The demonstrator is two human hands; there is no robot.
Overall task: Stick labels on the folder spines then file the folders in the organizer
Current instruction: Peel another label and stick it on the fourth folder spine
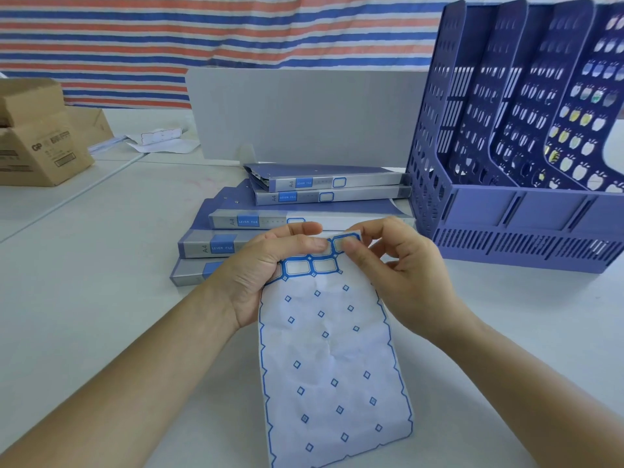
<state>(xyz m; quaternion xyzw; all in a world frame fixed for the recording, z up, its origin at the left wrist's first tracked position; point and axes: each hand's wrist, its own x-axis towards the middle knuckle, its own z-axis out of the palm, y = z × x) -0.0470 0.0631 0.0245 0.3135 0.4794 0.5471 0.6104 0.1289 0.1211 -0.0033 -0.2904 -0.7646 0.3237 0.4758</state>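
your left grip [270,265] clamps the label sheet [331,359]; your right grip [398,265] pinches a corner label [346,243]. a sharp pull may tear or curl it.

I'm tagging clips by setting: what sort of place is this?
Probably a makeshift office-work station rather than a real office: a striped tarpaulin hangs behind the white table, a cardboard box sits at the left, and lever-file folders lie beside a blue file organizer.

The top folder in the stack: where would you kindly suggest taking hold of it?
I'd pinch the top folder across its spine, left of middle, coming from the near side: the spine faces you, nothing lies on it, and its right end is crowded by the organizer.
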